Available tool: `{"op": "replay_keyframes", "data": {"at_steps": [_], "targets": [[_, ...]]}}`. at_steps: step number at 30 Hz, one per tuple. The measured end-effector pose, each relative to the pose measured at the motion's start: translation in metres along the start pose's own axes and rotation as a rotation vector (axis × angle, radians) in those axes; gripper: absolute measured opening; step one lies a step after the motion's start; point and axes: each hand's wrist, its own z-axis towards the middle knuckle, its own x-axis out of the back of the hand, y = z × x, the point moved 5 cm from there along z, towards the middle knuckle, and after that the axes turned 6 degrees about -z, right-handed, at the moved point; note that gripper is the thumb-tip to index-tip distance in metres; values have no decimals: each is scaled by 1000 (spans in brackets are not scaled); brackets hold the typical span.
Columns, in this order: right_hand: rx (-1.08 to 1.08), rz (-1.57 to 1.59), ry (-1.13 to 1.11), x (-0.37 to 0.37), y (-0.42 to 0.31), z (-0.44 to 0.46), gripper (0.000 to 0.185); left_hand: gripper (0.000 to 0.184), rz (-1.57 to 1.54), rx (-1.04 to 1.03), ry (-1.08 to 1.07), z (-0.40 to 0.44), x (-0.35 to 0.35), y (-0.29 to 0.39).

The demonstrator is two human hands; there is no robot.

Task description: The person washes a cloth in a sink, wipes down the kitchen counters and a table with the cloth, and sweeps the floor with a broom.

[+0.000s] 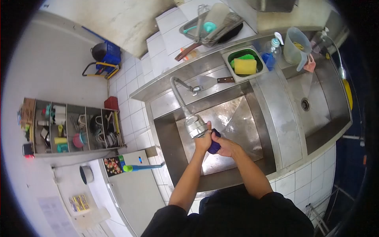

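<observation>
Both hands are over the left basin of a steel sink [237, 114], close below the faucet head [195, 125]. Between them is a dark purple item [214, 143], perhaps a bunched cloth; its exact kind does not show. My left hand [203, 142] grips it from the left, right beside the faucet head, with the thumb pointing up. From the other side my right hand [226, 147] closes around it. Parts of the fingers are hidden behind the item. Wet, shiny patches show on the basin floor.
Behind the basin lie a wide spatula [215, 81] and a steel container [229, 59] with a yellow sponge [245, 66]. A soap bottle [272, 53] and a clear pitcher [297, 45] stand further right, by the second basin [316, 94]. Shelves [75, 126] hang left.
</observation>
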Motion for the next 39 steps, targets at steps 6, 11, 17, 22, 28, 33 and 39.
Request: {"op": "replay_keyframes", "data": {"at_steps": [6, 11, 17, 22, 28, 33, 39], "targets": [[-40, -428, -104, 6, -3, -6, 42, 72, -333, 505, -394, 18, -32, -36], [-133, -215, 136, 27, -14, -18, 29, 53, 31, -437, -640, 0, 7, 22], [-263, -405, -105, -5, -18, -12, 18, 79, 624, -734, -837, -21, 3, 28], [-354, -881, 13, 21, 1, 6, 19, 57, 330, -598, -850, -15, -22, -25], [95, -1707, 245, 28, -14, 17, 26, 37, 356, -517, -649, -15, -55, -90], [97, -2170, 348, 20, -21, 18, 21, 33, 660, 43, -756, -21, -40, -60], [310, -2490, -52, 25, -19, 25, 29, 39, 307, 201, -935, -65, -64, -124]]}}
